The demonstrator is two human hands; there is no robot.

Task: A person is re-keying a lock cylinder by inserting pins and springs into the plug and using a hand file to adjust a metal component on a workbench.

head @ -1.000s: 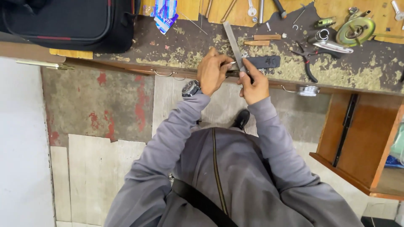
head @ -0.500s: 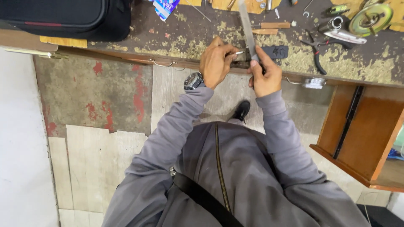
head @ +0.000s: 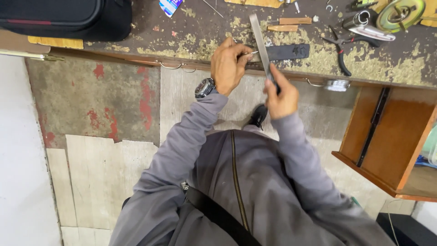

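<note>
Hands of the person met at the front edge of the worn tabletop. The left hand had its fingers closed together on a thin metal piece and pressed it on a dark flat block that lay on the tabletop near the edge. The right hand was below the edge, its fingers clamped on the handle end of a long flat file, which went up and away across the thin metal piece and touched it. On the left wrist sat a wristwatch. Black pliers lay to the right of the block, two small wooden pieces behind it, and a black bag stood far on the left. An open wooden drawer hung out at the right
</note>
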